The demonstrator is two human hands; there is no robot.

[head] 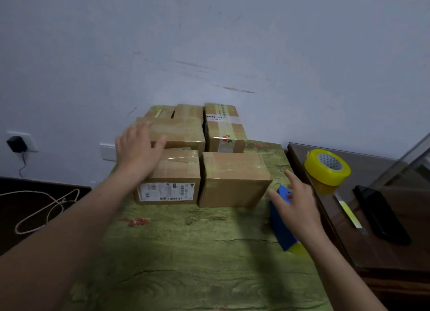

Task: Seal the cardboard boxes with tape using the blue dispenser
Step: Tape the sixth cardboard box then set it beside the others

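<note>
Step in hand, by judgement: pick-up of dispenser, prior to taping. No tape being laid at this moment.

Left hand [137, 147]: spread flat, fingers extended, over rear-left box [179, 130] and above front-left box [172, 178]. Nothing gripped. Contact w/ box top cannot be confirmed.

Right hand [297, 201]: fingers open and splayed, directly over blue dispenser [282, 227]. Not closed on it; touching or just above, cannot tell.

Dispenser location: lying on green table [186, 252], near right edge, just beside front-right box [232, 180]. Long axis approx. front-to-back, angled slightly. Far end points toward boxes and wall; near end carries yellow tape [299, 249], pointing toward camera. Blade side hidden.

Boxes: grouped at rear of table, touching or nearly so, against wall [209, 43]. Glossy tape already visible on several tops, incl. rear-right box [224, 126]. Which seams remain open: not discernible.

Next move calls for:
- Closing right hand around dispenser body, then lifting.
- Turning the tape end toward chosen box seam.
- Holding box steady w/ left hand during pull.

Spare yellow tape roll [327, 167] on side cabinet [372, 252] to the right, well apart from dispenser.
</note>
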